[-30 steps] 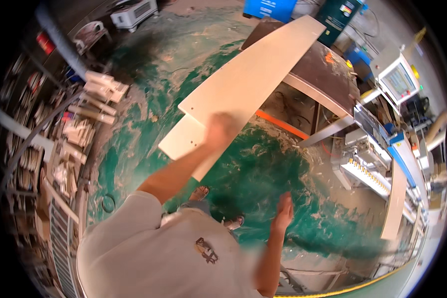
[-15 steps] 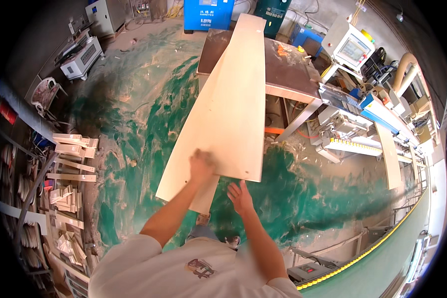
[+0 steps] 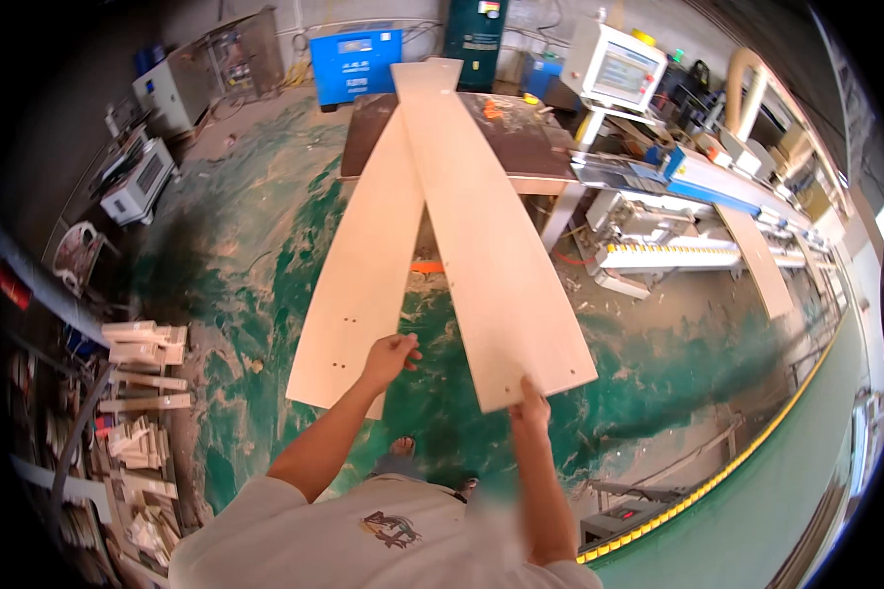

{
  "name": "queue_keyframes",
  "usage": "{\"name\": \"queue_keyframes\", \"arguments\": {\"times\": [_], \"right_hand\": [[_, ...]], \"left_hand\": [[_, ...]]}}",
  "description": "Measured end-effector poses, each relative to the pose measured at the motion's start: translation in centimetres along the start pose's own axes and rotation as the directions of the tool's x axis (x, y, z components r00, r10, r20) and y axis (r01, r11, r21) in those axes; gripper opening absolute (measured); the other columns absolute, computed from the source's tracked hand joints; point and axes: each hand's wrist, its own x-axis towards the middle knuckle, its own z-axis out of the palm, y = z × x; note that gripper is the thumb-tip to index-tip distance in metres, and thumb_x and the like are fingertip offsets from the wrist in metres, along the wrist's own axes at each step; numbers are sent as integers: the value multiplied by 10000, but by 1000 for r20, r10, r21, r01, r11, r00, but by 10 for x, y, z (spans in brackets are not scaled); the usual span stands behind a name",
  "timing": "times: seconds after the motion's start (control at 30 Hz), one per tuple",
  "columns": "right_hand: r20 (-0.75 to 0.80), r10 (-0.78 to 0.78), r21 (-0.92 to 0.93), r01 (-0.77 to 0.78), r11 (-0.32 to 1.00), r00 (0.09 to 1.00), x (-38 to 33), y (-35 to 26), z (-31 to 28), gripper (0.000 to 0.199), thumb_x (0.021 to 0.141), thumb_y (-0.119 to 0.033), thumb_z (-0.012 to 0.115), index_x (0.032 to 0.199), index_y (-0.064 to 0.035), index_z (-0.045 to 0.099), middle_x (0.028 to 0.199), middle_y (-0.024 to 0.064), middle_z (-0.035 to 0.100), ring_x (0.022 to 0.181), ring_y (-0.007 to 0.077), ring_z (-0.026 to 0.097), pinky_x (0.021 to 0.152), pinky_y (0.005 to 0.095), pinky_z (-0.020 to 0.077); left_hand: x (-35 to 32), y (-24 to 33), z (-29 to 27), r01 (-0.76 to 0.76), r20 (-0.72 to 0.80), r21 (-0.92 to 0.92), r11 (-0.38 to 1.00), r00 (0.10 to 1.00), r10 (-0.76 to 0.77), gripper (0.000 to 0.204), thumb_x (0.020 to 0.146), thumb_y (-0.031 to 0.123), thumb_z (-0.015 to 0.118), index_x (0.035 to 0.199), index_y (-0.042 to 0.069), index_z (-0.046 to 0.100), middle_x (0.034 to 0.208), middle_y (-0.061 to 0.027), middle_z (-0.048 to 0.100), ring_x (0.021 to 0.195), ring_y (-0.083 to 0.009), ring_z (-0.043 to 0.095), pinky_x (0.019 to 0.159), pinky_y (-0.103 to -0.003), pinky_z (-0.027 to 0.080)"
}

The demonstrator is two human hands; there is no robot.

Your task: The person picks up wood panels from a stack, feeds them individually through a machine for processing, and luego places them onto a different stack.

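Observation:
Two long pale wooden boards fan out from a brown table (image 3: 521, 147) toward me. My left hand (image 3: 388, 358) grips the near edge of the left board (image 3: 363, 265), which has small drilled holes near its end. My right hand (image 3: 530, 404) holds the near end of the right board (image 3: 491, 245), lifted and swung to the right. The far ends of both boards overlap on the table top.
A green, dust-covered floor (image 3: 246, 245) lies below. Stacked wood offcuts (image 3: 142, 353) sit at the left. A blue machine (image 3: 354, 64) stands at the back, a long woodworking machine (image 3: 678, 216) at the right, and a yellow floor line (image 3: 756, 442) runs at the lower right.
What looked like a single stacked board has split into two: my right hand has taken the top board's end and swung it right. My view has turned so the table sits straight ahead.

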Motion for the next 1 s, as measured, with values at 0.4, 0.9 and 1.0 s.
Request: {"name": "queue_keyframes", "arguments": {"times": [0.4,0.9,1.0], "right_hand": [[-450,-154,-137,102,985,879,-299,-169,-410,458,990,-292,633,1303,39,575,1214,145,659,1077,241,653,879,390,553],[-981,-192,-181,-515,838,34,-436,-121,-698,663,942,-534,606,1351,-12,581,1236,135,667,1090,251,633,914,373,516],[-979,-200,-183,-540,822,27,-428,-121,-710,639,943,-509,612,1346,-13,585,1230,138,671,1086,256,636,915,376,517]], "left_hand": [[50,-6,71,252,63,60,966,965,-255,394,991,372,598,1216,48,605,1067,-58,689,815,-151,650,729,-330,549],[-44,-11,286,629,269,-87,773,761,-590,543,979,332,497,1440,51,440,1476,-152,480,1297,-296,531,1050,-519,443],[-65,-15,300,647,269,-52,761,743,-613,511,965,260,485,1429,49,446,1458,-141,499,1283,-292,544,1027,-517,463]]}}
